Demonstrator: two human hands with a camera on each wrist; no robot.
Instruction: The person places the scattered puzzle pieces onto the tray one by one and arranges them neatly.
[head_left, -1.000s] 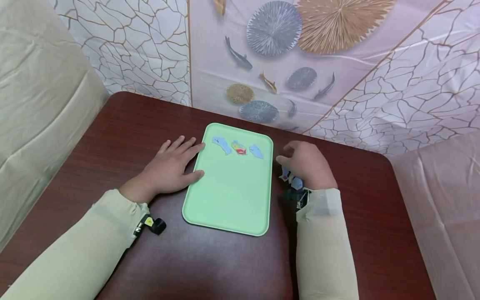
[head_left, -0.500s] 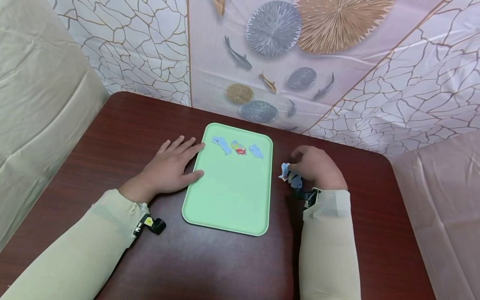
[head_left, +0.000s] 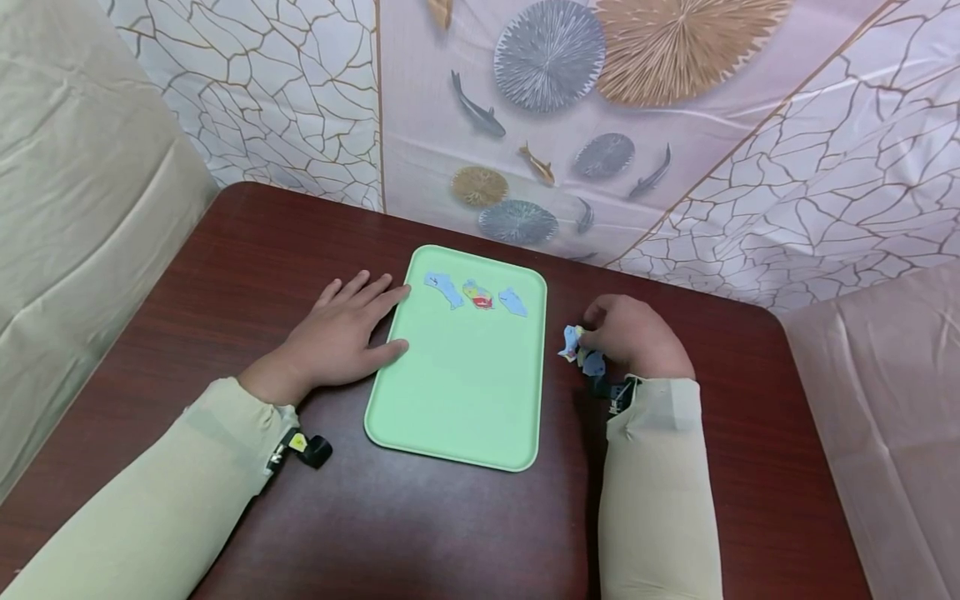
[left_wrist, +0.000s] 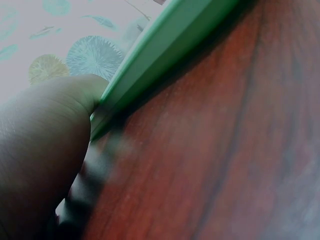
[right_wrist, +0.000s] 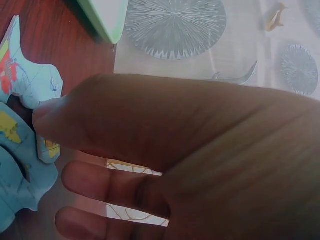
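My left hand (head_left: 330, 337) lies with fingers spread on the left rim of a light green tray (head_left: 457, 400); in the left wrist view the thumb (left_wrist: 47, 130) meets the tray's edge. A small pile of flat, fish-like printed cutouts (head_left: 592, 363) lies on the table right of the tray. There my right hand (head_left: 637, 333) pinches a small cutout (right_wrist: 49, 150) at the pile, thumb on top and fingers curled; the index fingertip is hidden. Near the tray's far end lie a blue cutout (head_left: 446, 291), a yellow-and-red cutout (head_left: 477, 295) and another blue cutout (head_left: 513, 302) in a row.
The dark reddish-brown table (head_left: 697, 467) extends around the tray. A patterned cloth (head_left: 540, 192) hangs along the table's back edge, with pale fabric (head_left: 82, 208) on the left and more fabric (head_left: 892, 400) on the right. Both wrists carry small black cameras.
My right hand has moved slightly right and down over the pile, uncovering more cutouts. A yellow bit now shows by its thumb. My left hand, the tray and the row on it stay put.
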